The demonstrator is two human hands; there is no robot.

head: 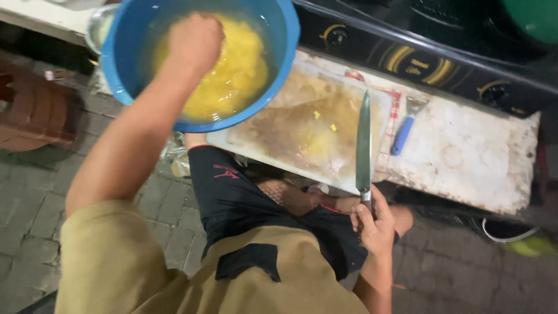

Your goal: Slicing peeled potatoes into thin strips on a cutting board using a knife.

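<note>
Gripping the knife [364, 142] by its handle, my right hand [375, 224] points the stiff, sharp blade away over the cutting board [302, 125]. Beyond, my left hand [195, 40] closes on wet, slippery yellow pieces [238, 75] inside the blue bowl [279, 70].

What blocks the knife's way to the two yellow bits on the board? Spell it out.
Nothing visible. The right hand holds the knife with its blade lying over the cutting board; the yellow bits lie just left of the blade, with only bare, stained board between them.
</note>
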